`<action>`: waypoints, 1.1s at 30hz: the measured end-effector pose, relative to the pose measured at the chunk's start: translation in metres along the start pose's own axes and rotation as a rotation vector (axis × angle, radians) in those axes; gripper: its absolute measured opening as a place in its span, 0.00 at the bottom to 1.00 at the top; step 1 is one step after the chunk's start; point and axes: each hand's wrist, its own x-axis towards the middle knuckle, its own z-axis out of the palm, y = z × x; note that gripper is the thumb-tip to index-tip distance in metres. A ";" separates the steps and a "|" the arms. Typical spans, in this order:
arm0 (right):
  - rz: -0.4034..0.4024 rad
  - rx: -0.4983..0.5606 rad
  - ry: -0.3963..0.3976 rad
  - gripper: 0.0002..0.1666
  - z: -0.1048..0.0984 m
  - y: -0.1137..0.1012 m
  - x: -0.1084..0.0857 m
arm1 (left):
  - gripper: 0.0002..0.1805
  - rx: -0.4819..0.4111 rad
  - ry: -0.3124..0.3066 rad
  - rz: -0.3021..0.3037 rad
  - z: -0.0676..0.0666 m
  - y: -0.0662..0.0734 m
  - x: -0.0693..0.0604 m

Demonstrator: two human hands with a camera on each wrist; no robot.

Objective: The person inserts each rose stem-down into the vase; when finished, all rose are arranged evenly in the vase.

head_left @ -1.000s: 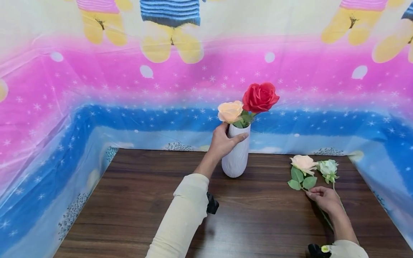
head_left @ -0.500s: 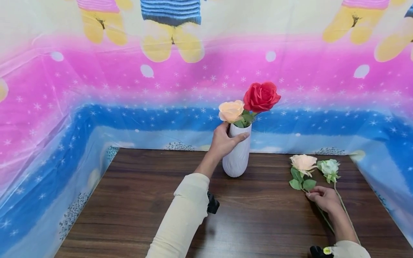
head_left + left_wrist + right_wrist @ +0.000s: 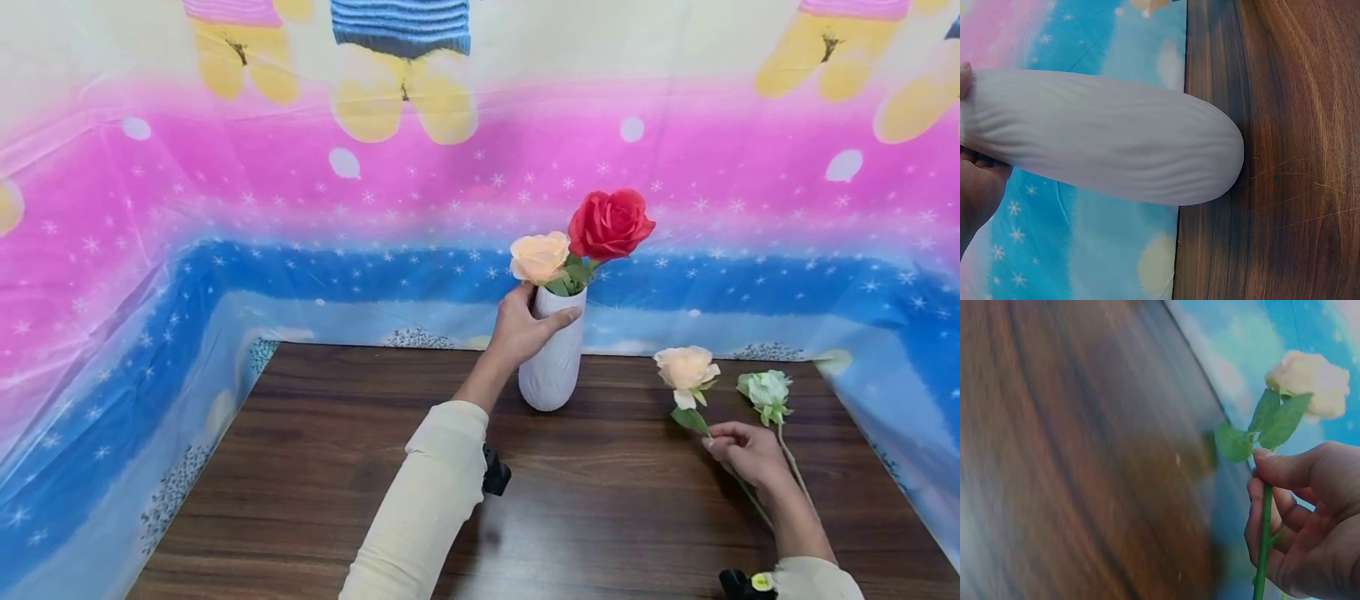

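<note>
Left hand (image 3: 522, 327) on my remote feed grips a white vase (image 3: 551, 371) on the dark wood-grain table (image 3: 337, 467), a peach rose (image 3: 540, 257) and a red rose (image 3: 612, 223) inside; the right hand (image 3: 756, 458) pinches a cream rose (image 3: 686, 367) by its stem (image 3: 1263, 544), near a pale green flower (image 3: 765, 392), before a pink-and-blue snowflake-print backdrop (image 3: 262, 175).

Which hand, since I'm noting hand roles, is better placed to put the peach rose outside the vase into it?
Likely the right hand: it pinches that peach rose by the stem, whereas the left hand holds the white vase near its top and could steady it.
</note>
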 end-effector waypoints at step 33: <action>-0.292 0.246 0.452 0.07 0.009 -0.107 -0.027 | 0.33 0.008 0.013 -0.004 -0.001 0.001 0.000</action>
